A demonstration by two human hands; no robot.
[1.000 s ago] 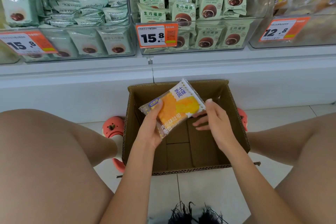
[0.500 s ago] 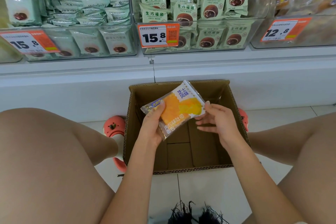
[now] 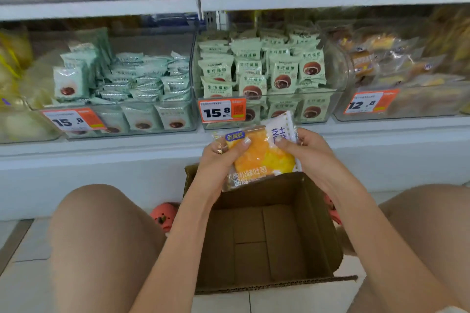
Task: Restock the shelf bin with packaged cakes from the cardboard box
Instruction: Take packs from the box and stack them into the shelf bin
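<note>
Now both hands, left hand (image 3: 220, 160) and right hand (image 3: 309, 154), grip a glossy yellow plastic-wrapped cake packet (image 3: 259, 157) with curled fingers above the brown corrugated cardboard box (image 3: 318, 231).

Both hands (image 3: 218, 160) (image 3: 309, 152) hold cake packet (image 3: 259, 157) above cardboard box (image 3: 318, 223).

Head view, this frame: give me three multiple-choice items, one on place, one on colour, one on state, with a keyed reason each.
1. Where is the packaged cake?
A. on the box floor
B. in both hands above the cardboard box
C. inside a shelf bin

2. What colour shows through its wrapper?
A. yellow-orange
B. green
C. pink

3. What does the box hold?
A. many packets
B. one packet
C. nothing visible

Answers:
1 B: the left hand and right hand grip its sides.
2 A: the cake looks yellow-orange.
3 C: only bare cardboard flaps show.
</note>
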